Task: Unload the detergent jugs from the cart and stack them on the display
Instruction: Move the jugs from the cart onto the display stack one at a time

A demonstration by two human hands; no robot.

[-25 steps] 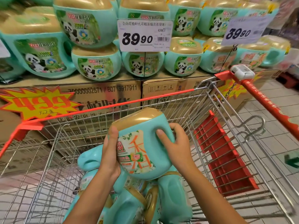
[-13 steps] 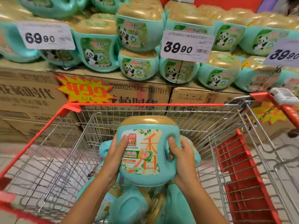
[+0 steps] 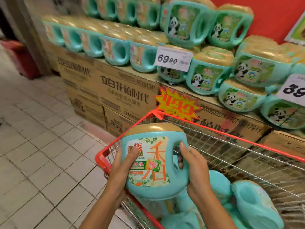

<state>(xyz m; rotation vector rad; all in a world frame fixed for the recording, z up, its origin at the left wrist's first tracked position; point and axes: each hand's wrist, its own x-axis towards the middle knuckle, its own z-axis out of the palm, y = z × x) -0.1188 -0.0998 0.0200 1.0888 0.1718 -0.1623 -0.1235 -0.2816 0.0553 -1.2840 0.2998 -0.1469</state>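
Against half a second ago, the detergent jug (image 3: 148, 164) is being carried higher and leftward, from over the basket's middle to above a red corner of the cart (image 3: 102, 158). The view is being swung left, so a 68.90 price tag (image 3: 173, 59) is being shown near the centre. A side-on row of jugs (image 3: 115, 48) is being brought into sight.

The jug is being held upright in the air, clear of the wire walls. It is being gripped by the left hand (image 3: 120, 167), with the thumb pressed on the label. The right hand (image 3: 196, 169) is being kept wrapped round the handle, fingers through the opening.

Open tiled floor (image 3: 41, 146) is being left free at the left. Ahead, the way is being bounded by stacked cardboard cartons (image 3: 118, 91) topped with panda-label jugs (image 3: 208, 78), with a starburst sign (image 3: 178, 106) just above the rim. More jugs (image 3: 254, 205) are being left lying in the cart.

A teal body, a gold cap and an orange-character label are being shown.
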